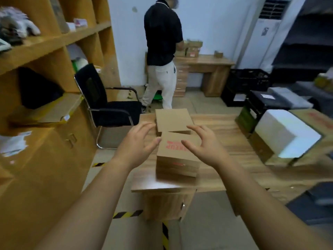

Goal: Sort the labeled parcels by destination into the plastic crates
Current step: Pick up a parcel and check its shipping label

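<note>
Parcels (177,154), two, sit on one table (237,152), two spread hands (137,142) flanking them.

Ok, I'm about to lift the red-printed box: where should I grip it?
By its two side faces, one hand from each side. The box is broad with flat upright sides, and the left hand and right hand flank it, open.
</note>
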